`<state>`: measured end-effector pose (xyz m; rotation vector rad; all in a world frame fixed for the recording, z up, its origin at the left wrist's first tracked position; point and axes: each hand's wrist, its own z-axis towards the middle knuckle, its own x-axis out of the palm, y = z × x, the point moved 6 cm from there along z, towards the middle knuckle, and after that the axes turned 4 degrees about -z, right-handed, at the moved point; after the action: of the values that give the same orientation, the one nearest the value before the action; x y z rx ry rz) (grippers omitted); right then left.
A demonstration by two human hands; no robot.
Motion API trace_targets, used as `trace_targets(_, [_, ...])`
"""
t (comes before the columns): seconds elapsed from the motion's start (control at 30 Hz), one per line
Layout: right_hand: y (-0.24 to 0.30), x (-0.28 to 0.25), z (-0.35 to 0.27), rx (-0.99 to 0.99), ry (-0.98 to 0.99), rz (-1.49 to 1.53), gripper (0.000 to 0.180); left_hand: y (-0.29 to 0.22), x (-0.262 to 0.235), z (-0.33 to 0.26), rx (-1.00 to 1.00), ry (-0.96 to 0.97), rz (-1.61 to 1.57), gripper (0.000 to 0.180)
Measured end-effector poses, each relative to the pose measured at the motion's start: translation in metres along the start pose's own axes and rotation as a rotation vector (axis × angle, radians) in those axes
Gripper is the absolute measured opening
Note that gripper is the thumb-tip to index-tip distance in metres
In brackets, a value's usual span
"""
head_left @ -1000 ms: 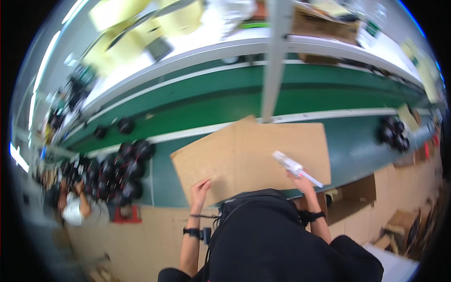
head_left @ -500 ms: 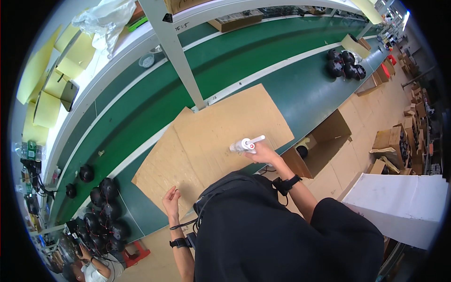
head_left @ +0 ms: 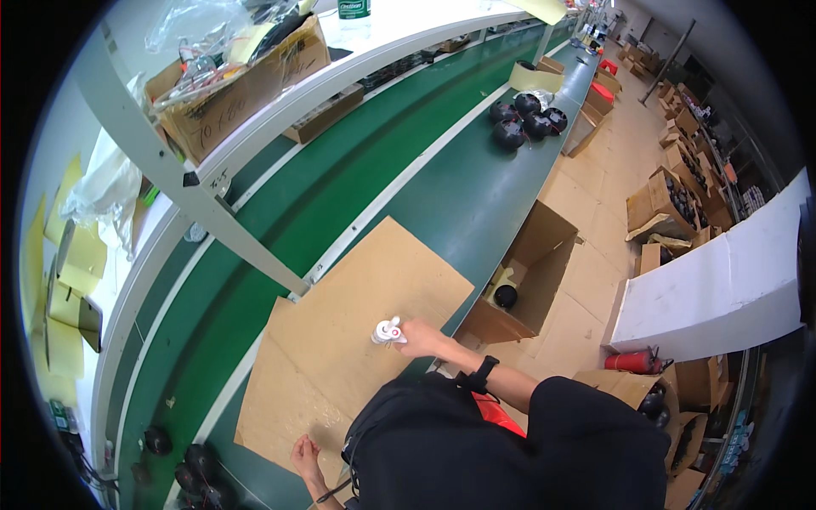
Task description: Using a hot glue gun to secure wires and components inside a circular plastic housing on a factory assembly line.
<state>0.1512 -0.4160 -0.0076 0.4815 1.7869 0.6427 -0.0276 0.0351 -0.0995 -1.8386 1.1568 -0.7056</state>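
Note:
My right hand [head_left: 418, 338] is wrapped round a small bottle [head_left: 388, 331] with a white top and a red mark, held above the brown cardboard sheet [head_left: 357, 297]. The bottle's lower part looks clear. The cardboard lies on the green bench, and a crease runs across it. Shiny specks show on its near left part. Beside that part, near the cardboard's front edge, is my left hand [head_left: 306, 457], its fingers curled and their tips close together. Whether anything small is between them I cannot make out.
Black round housings [head_left: 527, 121] sit farther along the green bench [head_left: 459, 183]; more [head_left: 202, 467] are at lower left. A metal post [head_left: 234, 234] rises behind the cardboard. An open carton [head_left: 531, 276] stands beside the bench at right. A red fire extinguisher [head_left: 633, 362] stands farther right.
My view has swung to the right, so the bench and cardboard appear turned and lower. The bottle stays in my right hand, and its white top now points more toward me. My left hand stays curled.

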Motion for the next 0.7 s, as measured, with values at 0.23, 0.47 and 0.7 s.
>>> trace_targets(0.23, [0.01,-0.007,0.001,0.025,0.017,-0.007,0.021,0.015,-0.013,0.005,-0.052,0.001,-0.047,0.023])
trace_targets(0.47, [-0.011,0.005,0.007,0.019,0.031,0.079,0.021,0.009,-0.003,-0.005,-0.081,-0.016,-0.017,0.027])
trace_targets(0.7, [-0.007,0.01,0.006,0.054,0.075,0.059,0.026,0.018,-0.028,-0.006,-0.005,-0.091,0.064,0.018])
